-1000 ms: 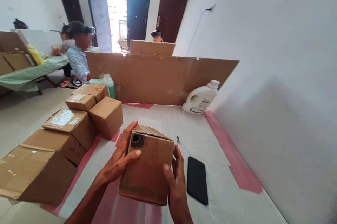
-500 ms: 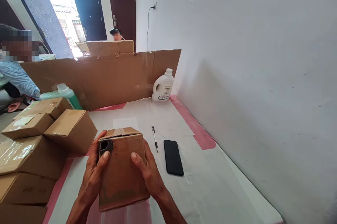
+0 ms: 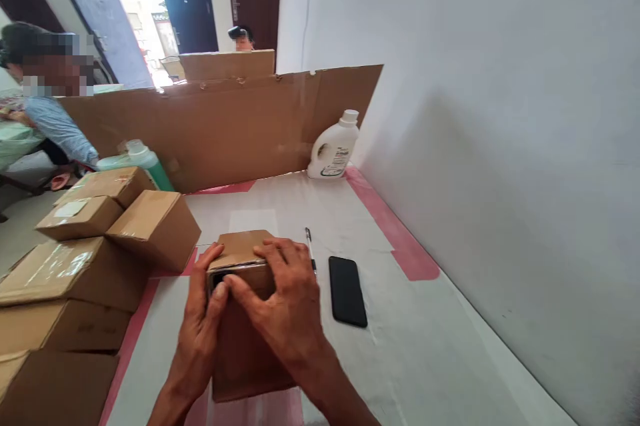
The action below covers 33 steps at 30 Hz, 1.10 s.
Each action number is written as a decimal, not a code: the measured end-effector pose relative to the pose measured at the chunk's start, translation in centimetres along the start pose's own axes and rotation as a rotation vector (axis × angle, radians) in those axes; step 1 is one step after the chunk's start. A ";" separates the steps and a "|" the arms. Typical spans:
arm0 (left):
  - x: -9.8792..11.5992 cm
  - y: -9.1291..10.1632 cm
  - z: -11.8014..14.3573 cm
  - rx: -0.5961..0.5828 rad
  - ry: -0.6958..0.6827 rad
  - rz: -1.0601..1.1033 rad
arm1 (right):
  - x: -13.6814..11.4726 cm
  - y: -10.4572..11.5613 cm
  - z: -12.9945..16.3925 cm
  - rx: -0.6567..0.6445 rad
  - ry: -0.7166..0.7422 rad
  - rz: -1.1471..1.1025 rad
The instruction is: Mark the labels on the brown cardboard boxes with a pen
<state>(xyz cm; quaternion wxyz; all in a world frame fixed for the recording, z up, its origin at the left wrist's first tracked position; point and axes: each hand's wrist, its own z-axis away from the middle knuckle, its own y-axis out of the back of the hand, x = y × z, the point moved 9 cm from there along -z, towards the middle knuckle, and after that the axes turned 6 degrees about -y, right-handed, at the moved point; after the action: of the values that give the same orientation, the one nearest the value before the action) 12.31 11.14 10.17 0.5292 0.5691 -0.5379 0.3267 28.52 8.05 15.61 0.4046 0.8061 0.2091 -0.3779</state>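
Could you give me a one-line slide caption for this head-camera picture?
Left hand and right hand press on a small cardboard box beside a black phone.

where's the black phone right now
The black phone lies flat on the table, just right of the pen and the small box both hands hold.

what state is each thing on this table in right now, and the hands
small brown cardboard box: upright on the table, flaps shut, held by both hands
left hand: gripping the box's left side
right hand: pressed over the box's top edge
black phone: flat, screen dark
pen: lying flat, partly hidden
white plastic jug: upright, capped
green bottle: capped
stacked cardboard boxes: closed, taped
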 end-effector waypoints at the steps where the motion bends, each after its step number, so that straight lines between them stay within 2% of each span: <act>1: -0.4 0.4 0.0 0.027 0.021 0.017 | -0.4 -0.2 0.2 0.006 -0.005 0.012; 6: -1.6 1.2 0.0 0.092 0.082 0.108 | -1.2 -0.5 0.9 0.060 -0.044 0.021; 11: 0.4 0.8 -0.7 0.095 -0.004 -0.042 | -0.9 -0.4 0.5 0.070 -0.057 0.042; 14: 1.1 0.6 -1.5 0.098 -0.015 -0.045 | -0.7 -0.9 -0.3 0.052 -0.070 0.071; 17: 0.4 0.1 -1.6 0.047 0.046 -0.040 | -0.5 -1.0 -0.9 0.017 -0.080 0.065; 20: -0.1 -0.8 -1.0 -0.075 0.060 -0.047 | 0.5 0.0 -1.6 -0.049 -0.057 -0.108; 22: -0.1 -1.1 -0.7 -0.113 0.045 -0.041 | 2.7 0.8 -2.5 -0.099 -0.067 -0.286; 24: -0.2 -1.1 -0.6 -0.107 0.051 -0.020 | 7.2 1.3 -3.6 -0.101 -0.191 -0.298; 25: -0.2 -1.0 -0.7 -0.100 0.055 -0.002 | 10.3 1.5 -4.1 -0.068 -0.307 -0.196; 26: -0.3 -0.9 -0.8 -0.092 0.057 0.018 | 13.6 1.1 -4.3 -0.091 -0.433 -0.005; 27: -0.4 -0.9 -0.9 -0.087 0.057 0.040 | 16.9 0.0 -4.2 -0.203 -0.552 0.229; 28: -0.5 -0.8 -0.9 -0.085 0.055 0.063 | 19.3 -0.9 -4.1 -0.257 -0.609 0.324; 30: -0.8 -0.8 -1.0 -0.091 0.040 0.104 | 22.9 -2.5 -3.8 -0.315 -0.660 0.453; 33: -0.9 -0.9 -0.8 -0.126 -0.032 0.119 | 25.2 -4.4 -2.8 -0.361 -0.658 0.546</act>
<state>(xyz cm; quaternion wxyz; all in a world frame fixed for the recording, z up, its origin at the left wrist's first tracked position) 13.13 12.05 9.32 0.5350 0.5070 -0.5984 0.3140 42.76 13.70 -5.14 0.6679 0.5855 -0.0882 -0.4509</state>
